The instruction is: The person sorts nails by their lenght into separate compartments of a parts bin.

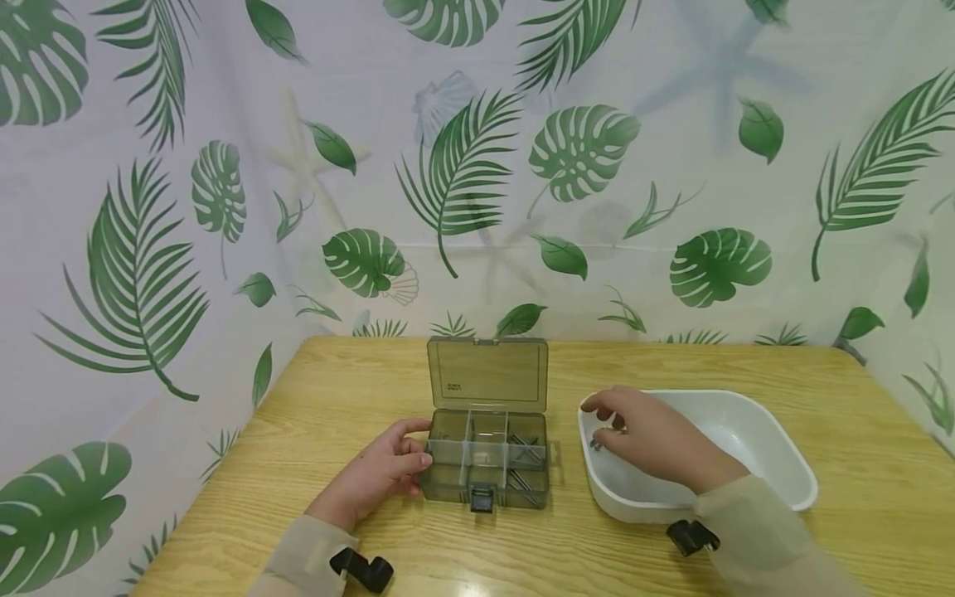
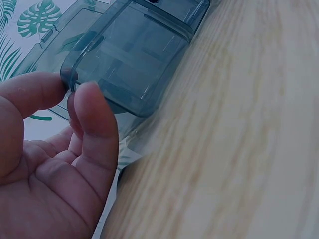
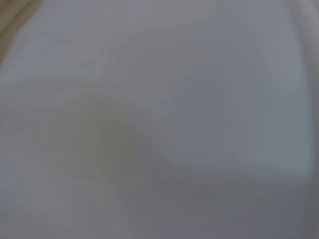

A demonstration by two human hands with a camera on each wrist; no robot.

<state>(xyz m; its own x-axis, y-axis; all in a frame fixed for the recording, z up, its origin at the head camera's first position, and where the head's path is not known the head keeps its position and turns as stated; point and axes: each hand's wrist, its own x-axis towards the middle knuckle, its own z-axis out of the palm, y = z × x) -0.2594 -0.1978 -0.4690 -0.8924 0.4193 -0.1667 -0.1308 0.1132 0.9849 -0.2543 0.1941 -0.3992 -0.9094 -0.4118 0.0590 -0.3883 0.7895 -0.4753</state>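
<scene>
My left hand holds the left side of a smoky clear plastic compartment box. In the left wrist view, that hand's thumb and index finger meet the corner of the box. Its lid stands raised at the back. Thin dark metal pieces, like nails or long screws, lie in the two right-hand compartments. Over the left part of a white basin, my right hand reaches down with bent fingers, thumb and index finger apart. Small metallic bits show just below the thumb tip.
Box and basin stand side by side on a wood-grain table. A leaf-printed cloth hangs behind the table and along its sides. In the right wrist view only the blurred white inside of the basin shows.
</scene>
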